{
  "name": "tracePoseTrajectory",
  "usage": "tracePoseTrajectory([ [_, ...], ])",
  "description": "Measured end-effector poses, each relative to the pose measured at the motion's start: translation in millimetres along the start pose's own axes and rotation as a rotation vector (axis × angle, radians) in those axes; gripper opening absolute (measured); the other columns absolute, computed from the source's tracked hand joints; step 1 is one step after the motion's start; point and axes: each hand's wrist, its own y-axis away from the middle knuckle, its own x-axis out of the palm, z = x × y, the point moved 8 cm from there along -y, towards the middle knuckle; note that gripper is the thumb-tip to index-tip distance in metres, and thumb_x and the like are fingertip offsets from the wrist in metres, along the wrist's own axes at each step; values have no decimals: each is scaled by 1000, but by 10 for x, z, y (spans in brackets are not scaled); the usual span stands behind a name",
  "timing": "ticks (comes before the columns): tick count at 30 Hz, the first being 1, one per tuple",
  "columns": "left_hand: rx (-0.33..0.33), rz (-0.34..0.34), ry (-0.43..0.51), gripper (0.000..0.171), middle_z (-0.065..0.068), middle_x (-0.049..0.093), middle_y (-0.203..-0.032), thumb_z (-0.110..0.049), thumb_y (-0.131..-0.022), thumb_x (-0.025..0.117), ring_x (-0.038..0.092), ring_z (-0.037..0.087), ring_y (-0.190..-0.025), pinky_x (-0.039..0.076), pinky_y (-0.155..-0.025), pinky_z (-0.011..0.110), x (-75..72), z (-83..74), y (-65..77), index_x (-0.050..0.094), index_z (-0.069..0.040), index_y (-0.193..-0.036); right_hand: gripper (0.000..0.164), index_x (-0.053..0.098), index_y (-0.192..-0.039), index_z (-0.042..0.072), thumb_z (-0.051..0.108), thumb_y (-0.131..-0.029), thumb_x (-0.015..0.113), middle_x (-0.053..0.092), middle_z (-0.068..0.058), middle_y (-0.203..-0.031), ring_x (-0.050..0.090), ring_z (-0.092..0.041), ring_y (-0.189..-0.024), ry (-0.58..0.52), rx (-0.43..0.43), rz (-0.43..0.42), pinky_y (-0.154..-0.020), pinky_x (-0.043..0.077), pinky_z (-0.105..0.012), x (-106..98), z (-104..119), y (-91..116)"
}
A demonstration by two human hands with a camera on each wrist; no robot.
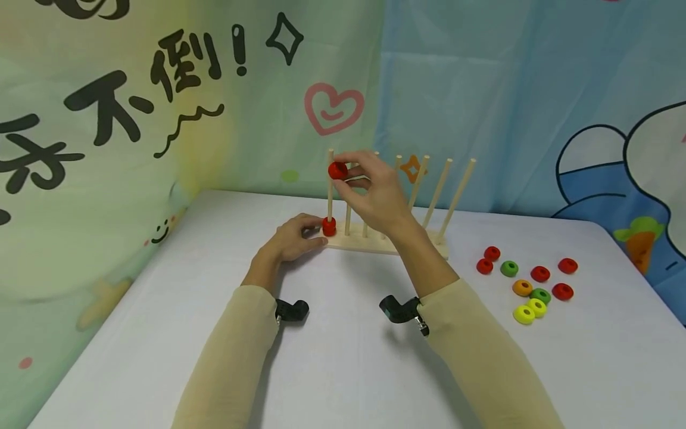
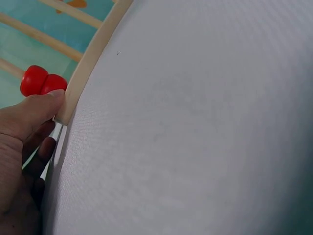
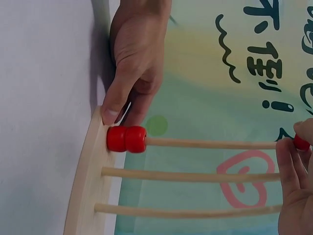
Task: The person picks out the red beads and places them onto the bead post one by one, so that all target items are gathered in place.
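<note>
A wooden peg rack with several upright pegs stands on the table. At its left end my left hand grips the base, the thumb in front, as the left wrist view shows too. Two red beads are stacked at the bottom of the leftmost peg, close to that thumb. My right hand pinches another red bead near the top of this peg. Whether the peg passes through that bead, I cannot tell. In the right wrist view, fingers partly cover the held bead.
Several loose beads lie right of the rack: red beads, green beads, an orange bead and yellow beads. Behind the white table hangs a printed cloth. The other pegs hold no beads that I can see.
</note>
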Motion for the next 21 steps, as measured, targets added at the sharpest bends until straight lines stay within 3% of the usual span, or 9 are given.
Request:
tracePoseTrajectory([
  [5, -1, -2, 8, 52, -1, 52, -140, -37, -89, 71, 46, 23, -132, 35, -111, 49, 2, 14, 6, 59, -22, -138, 30, 65, -116, -4, -5, -86, 71, 64, -17, -110, 70, -28, -89, 18, -25, -84, -80, 58, -33, 22, -180, -65],
  [10, 4, -4, 5, 52, -1, 52, -140, -37, -89, 71, 47, 23, -132, 37, -110, 50, 3, 11, 14, 59, -22, -138, 27, 69, -115, 1, 5, -88, 72, 68, -11, -107, 71, -20, -86, 113, -34, -166, -77, 58, -25, 33, -227, -145],
  [21, 38, -8, 5, 51, -1, 54, -139, -36, -89, 71, 48, 24, -131, 36, -110, 49, -1, -20, 10, 61, -21, -136, 24, 71, -113, 0, 3, -90, 69, 69, -12, -106, 72, -20, -83, 255, 57, -209, -76, 56, -20, 79, -221, -241],
])
